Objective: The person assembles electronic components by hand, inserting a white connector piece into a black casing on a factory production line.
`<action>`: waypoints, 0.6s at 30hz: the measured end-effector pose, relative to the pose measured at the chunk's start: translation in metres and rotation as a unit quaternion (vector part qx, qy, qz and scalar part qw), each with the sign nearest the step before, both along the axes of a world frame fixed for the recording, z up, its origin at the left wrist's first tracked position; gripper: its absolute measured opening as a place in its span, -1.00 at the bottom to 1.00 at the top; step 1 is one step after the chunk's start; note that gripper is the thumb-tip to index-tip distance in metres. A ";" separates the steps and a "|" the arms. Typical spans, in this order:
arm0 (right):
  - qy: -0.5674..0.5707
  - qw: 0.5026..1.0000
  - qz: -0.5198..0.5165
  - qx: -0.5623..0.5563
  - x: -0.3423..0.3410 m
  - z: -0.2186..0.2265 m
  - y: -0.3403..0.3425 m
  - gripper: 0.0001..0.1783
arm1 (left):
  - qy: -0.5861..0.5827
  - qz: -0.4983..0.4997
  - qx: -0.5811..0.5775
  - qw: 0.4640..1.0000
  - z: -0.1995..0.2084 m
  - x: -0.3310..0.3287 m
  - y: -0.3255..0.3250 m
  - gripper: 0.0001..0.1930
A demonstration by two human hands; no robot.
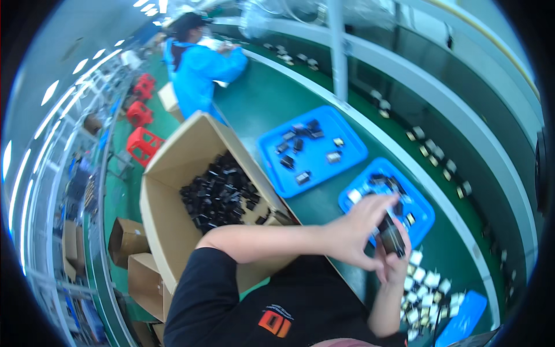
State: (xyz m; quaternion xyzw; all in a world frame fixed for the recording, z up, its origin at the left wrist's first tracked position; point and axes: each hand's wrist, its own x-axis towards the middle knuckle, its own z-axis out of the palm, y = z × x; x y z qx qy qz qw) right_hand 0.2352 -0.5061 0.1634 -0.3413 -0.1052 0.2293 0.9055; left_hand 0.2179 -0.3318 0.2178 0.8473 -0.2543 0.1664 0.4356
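My right hand (398, 263) is closed around a small black plastic casing (392, 236), held at a tilt over the near edge of the smaller blue tray (425, 222). Close beside it, my left hand (355, 228) reaches across with thumb and fingers spread apart. Its fingertips come near the casing's upper end; whether they touch it is blurred. In the smaller tray lie black pieces and a few pale ones, partly covered by my hands. Below my right hand is a pile of small white-and-yellow components (425, 289) on the green bench.
A large cardboard box (159, 202) of black casings (219, 194) stands at my left. Beyond is a larger blue tray (321, 165) with scattered pieces. Components line the green conveyor (410, 121) behind a rail. A co-worker in blue (199, 69) works farther up; red stools (141, 144) stand left.
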 end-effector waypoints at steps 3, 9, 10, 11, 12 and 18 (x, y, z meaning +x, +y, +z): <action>0.032 0.999 0.011 0.016 0.003 -0.012 0.010 -0.01 | 0.178 -0.019 -0.006 0.984 -0.014 0.000 0.006 0.11; 0.047 0.992 0.014 0.112 0.006 -0.032 0.019 -0.10 | 0.219 -0.001 0.002 0.976 -0.002 0.003 -0.006 0.06; 0.049 0.993 0.007 0.107 0.005 -0.030 0.019 -0.10 | 0.211 -0.002 0.001 0.977 -0.006 0.002 -0.008 0.05; 0.050 0.992 0.005 0.114 0.004 -0.027 0.020 -0.12 | 0.203 -0.005 0.002 0.979 -0.009 0.002 -0.009 0.05; 0.049 0.991 0.002 0.122 0.003 -0.024 0.018 -0.13 | 0.193 -0.010 0.004 0.981 -0.010 0.003 -0.009 0.04; -0.245 0.933 -0.089 -0.247 0.059 0.000 -0.018 -0.30 | 0.139 0.010 0.018 0.990 0.007 0.004 0.014 0.15</action>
